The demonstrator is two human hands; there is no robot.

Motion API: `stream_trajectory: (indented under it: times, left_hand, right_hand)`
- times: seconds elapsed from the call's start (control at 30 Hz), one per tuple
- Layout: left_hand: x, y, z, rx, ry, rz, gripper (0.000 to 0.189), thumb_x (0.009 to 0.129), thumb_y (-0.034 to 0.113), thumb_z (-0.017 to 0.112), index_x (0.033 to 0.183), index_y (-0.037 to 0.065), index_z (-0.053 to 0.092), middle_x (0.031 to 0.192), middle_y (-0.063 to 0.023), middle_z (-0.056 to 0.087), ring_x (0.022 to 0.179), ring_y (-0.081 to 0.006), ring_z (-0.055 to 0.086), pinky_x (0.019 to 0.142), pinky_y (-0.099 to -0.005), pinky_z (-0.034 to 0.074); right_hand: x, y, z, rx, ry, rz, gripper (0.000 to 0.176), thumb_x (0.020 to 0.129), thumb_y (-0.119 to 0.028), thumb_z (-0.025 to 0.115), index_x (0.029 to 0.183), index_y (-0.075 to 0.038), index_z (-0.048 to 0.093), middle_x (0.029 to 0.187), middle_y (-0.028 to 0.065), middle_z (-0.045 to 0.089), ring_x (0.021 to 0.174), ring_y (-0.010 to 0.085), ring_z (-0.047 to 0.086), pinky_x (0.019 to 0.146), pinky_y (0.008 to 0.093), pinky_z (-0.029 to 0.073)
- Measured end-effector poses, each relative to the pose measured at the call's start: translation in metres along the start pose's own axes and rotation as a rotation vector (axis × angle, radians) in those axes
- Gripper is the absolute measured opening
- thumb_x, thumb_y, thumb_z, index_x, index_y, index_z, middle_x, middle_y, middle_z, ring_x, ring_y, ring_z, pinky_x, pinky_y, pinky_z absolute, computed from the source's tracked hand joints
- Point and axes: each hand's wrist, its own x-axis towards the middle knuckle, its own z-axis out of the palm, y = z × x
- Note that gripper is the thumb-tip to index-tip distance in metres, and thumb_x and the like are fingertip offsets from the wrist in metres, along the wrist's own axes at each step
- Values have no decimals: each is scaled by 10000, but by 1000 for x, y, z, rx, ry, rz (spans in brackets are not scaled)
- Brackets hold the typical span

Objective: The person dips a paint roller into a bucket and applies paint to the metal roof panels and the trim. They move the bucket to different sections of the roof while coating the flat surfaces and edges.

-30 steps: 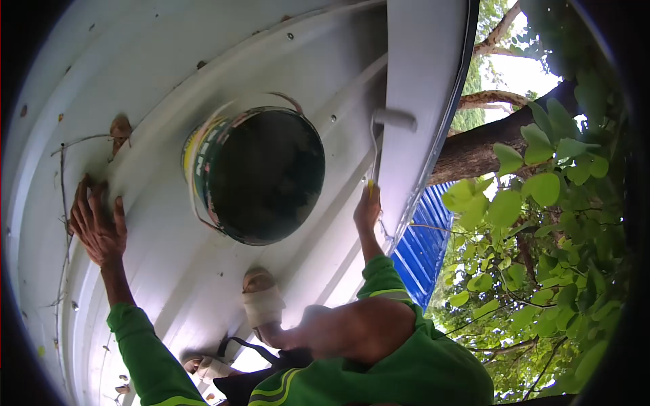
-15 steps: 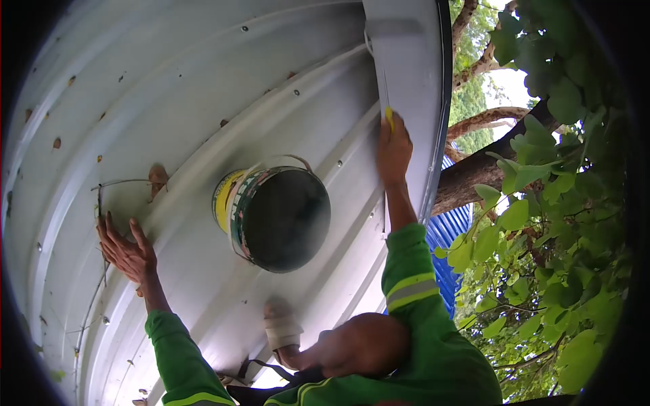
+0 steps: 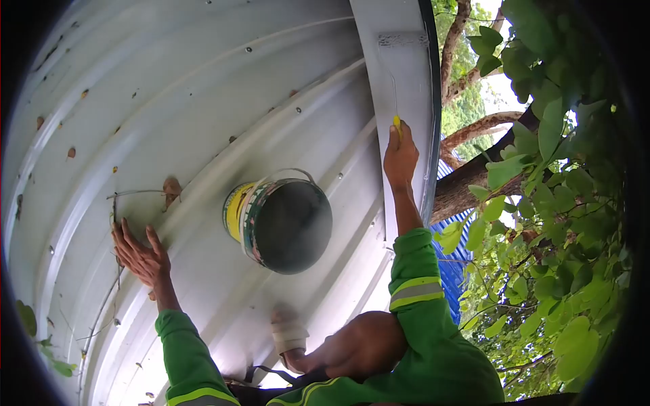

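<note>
My right hand (image 3: 401, 161) grips the yellow handle of a paint roller (image 3: 402, 40). The roller's thin wire runs up to its head, which lies against the flat grey trim strip (image 3: 409, 88) along the roof edge. My left hand (image 3: 143, 258) lies on the ribbed metal roof (image 3: 203, 128) with its fingers extended, beside a thin dry twig (image 3: 101, 308). Between my hands a paint bucket (image 3: 245, 215), with a yellow and green printed side and a wire bail, sits on the roof. Its round dark grey end faces me.
Dry leaves (image 3: 172, 189) and screw heads dot the ribs. My bent knee (image 3: 365, 342) and foot (image 3: 288, 328) are on the roof close to the bucket. Past the right edge stand a tree branch (image 3: 474, 186), green foliage (image 3: 521, 271) and blue corrugated sheeting (image 3: 452, 271).
The roller and my right hand have moved slightly down along the trim strip, toward me. The whole view has shifted a little. My left hand stays beside the twig.
</note>
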Motion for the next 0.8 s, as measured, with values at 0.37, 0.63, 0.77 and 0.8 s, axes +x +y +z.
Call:
stream_trajectory:
  times: [0.37, 0.63, 0.77, 0.8]
  left_hand:
    - [0, -3, -1, 17, -19, 23, 632, 975, 521, 450, 1484, 152, 383, 1546, -124, 348, 1423, -325, 317, 1164, -501, 216]
    - [1, -2, -1, -8, -17, 21, 620, 974, 493, 464, 1479, 143, 384, 1544, -126, 347, 1424, -328, 315, 1164, -510, 218]
    - [2, -1, -1, -6, -14, 14, 618, 964, 479, 483, 1467, 131, 396, 1542, -126, 346, 1427, -324, 309, 1166, -519, 220]
    - [2, 0, -1, 0, -14, 13, 616, 964, 477, 484, 1465, 130, 398, 1543, -126, 345, 1427, -324, 309, 1166, -519, 220]
  right_hand:
    - [187, -120, 42, 37, -26, -14, 374, 966, -369, 486, 1165, -91, 639, 1049, 243, 669, 1020, 458, 612, 891, 507, 477]
    - [59, -42, 8, 22, -121, 136, 337, 984, -291, 510, 1218, -65, 600, 1039, 225, 679, 983, 436, 636, 858, 495, 495]
    - [7, -23, -8, 147, -100, 197, 308, 978, -228, 526, 1218, -53, 608, 1025, 248, 678, 973, 429, 651, 833, 468, 511]
    - [10, -32, -15, 181, -115, 228, 302, 978, -219, 527, 1213, -50, 611, 1019, 252, 678, 972, 429, 652, 829, 467, 512]
